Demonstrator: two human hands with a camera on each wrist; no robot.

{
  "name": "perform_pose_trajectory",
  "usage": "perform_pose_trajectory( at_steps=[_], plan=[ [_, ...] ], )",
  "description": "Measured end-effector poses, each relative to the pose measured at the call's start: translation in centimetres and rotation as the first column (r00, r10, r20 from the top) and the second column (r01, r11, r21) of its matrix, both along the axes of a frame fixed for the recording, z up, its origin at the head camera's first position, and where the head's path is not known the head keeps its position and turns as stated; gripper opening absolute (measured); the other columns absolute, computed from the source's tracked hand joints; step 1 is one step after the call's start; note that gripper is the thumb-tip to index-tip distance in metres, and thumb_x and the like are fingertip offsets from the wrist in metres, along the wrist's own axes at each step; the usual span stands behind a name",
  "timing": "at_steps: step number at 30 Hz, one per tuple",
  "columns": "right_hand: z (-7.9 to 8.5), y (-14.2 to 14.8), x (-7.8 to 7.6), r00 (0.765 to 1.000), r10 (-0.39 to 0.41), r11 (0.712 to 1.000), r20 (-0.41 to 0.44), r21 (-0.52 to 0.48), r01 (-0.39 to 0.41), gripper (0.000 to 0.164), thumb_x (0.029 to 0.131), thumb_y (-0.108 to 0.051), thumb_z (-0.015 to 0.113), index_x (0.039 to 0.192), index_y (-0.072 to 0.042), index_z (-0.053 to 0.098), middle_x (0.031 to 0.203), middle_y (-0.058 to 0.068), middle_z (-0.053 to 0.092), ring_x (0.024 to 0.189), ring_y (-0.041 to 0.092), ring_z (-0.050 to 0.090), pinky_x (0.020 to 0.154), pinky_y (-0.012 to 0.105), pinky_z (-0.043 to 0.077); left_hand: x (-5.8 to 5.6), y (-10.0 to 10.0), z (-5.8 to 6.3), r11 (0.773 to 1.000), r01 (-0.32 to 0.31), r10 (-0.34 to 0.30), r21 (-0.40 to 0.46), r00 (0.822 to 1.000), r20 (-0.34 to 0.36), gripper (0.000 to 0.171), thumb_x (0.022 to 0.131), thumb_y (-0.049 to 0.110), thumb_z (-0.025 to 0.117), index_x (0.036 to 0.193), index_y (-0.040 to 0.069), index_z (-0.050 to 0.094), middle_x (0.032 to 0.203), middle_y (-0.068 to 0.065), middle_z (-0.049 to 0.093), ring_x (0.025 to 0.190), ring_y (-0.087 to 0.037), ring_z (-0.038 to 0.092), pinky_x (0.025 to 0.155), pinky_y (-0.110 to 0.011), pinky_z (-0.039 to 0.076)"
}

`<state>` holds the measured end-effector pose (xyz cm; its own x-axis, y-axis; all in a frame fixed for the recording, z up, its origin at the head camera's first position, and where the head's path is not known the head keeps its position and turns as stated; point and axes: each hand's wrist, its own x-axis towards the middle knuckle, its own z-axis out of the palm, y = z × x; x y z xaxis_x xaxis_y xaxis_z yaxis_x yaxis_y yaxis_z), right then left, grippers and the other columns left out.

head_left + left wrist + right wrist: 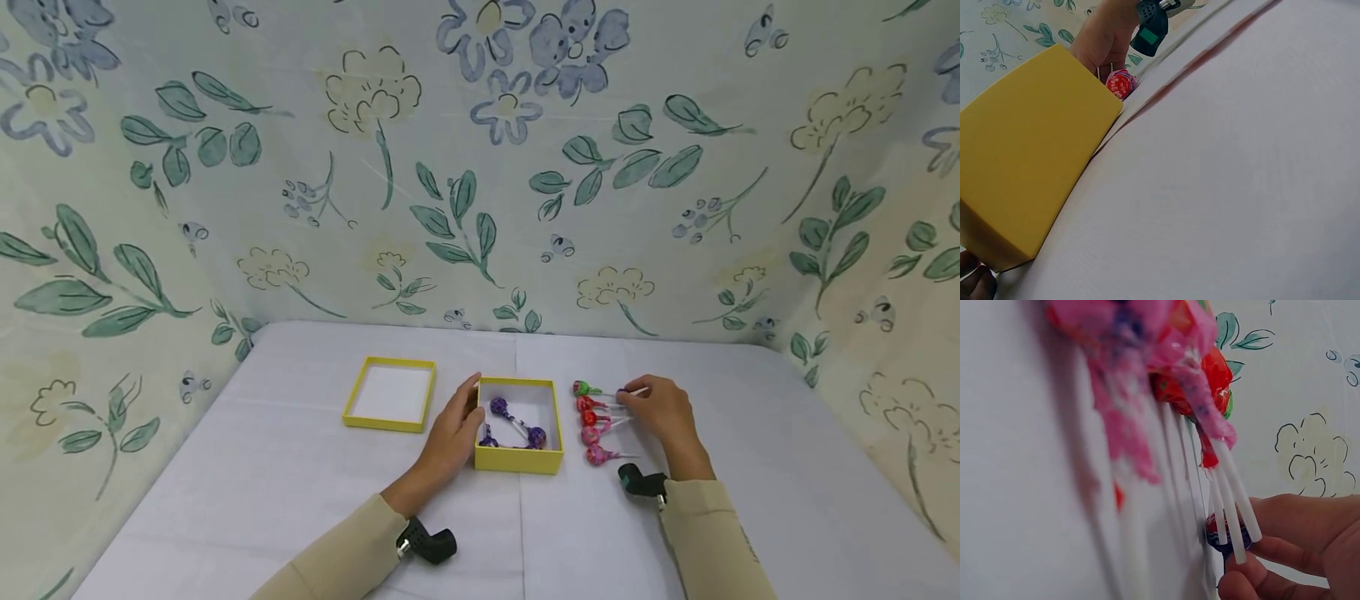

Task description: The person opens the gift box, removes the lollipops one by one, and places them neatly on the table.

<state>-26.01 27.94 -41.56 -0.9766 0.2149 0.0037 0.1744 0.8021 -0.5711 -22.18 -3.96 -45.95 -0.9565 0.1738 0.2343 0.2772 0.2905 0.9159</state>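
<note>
My left hand [452,429] holds the yellow box [519,461] at its left side, fingers by the far left corner and thumb at the rim. Inside, several purple-wrapped lollipops [536,437] lie on the white bottom. To the right of the box, lollipops form a column, heads left and sticks right: a green one [581,388] at the far end, red ones [589,418] in the middle, pink ones [597,455] nearest. My right hand [663,412] is over the far sticks. Its fingertips pinch a dark-wrapped lollipop [1232,531], as the right wrist view shows.
A shallow yellow-rimmed lid [390,393] lies left of the box, white inside facing up. White cloth [300,500] covers the table. Behind and at both sides hangs a floral curtain [510,233]. Black wrist cameras [431,542] sit on both sleeves.
</note>
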Motion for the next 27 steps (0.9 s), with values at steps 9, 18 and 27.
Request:
perform_pose_trajectory(
  at_steps=[9, 18, 27],
  plan=[
    [0.11, -0.24, -0.08, 1.0, -0.012, 1.0, 0.019, -0.004, 0.012, 0.036, 0.089, -0.025, 0.067, 0.113, 0.001, 0.065, 0.108, 0.026, 0.061, 0.094, 0.038, 0.053, 0.075, 0.046, 0.05, -0.06, -0.02, 0.12, 1.0, -0.014, 0.014, -0.019, 1.0, 0.008, 0.054, 0.102, 0.018, 0.041, 0.151, 0.034, 0.025, 0.15, -0.008, 0.038, 0.135, -0.022, 0.04, 0.111, -0.038, 0.035],
    [0.43, -0.02, 0.2, 0.999, -0.013, 1.0, 0.03, -0.003, 0.013, 0.038, 0.09, -0.03, 0.065, 0.113, 0.001, 0.065, 0.11, 0.027, 0.06, 0.097, 0.04, 0.053, 0.076, 0.048, 0.049, 0.03, -0.05, -0.08, 1.0, -0.009, 0.009, -0.006, 1.0, 0.009, 0.054, 0.102, 0.019, 0.041, 0.152, 0.031, 0.026, 0.151, -0.009, 0.037, 0.136, -0.023, 0.039, 0.111, -0.039, 0.034],
    [0.76, -0.06, 0.24, 0.999, -0.042, 0.999, -0.013, 0.016, 0.042, 0.035, 0.089, -0.029, 0.066, 0.11, -0.001, 0.067, 0.106, 0.025, 0.062, 0.093, 0.037, 0.055, 0.066, 0.041, 0.051, 0.02, 0.05, 0.0, 1.0, -0.009, 0.009, -0.005, 1.0, 0.013, 0.054, 0.102, 0.018, 0.041, 0.152, 0.033, 0.025, 0.151, -0.007, 0.037, 0.136, -0.022, 0.039, 0.111, -0.039, 0.034]
  ],
)
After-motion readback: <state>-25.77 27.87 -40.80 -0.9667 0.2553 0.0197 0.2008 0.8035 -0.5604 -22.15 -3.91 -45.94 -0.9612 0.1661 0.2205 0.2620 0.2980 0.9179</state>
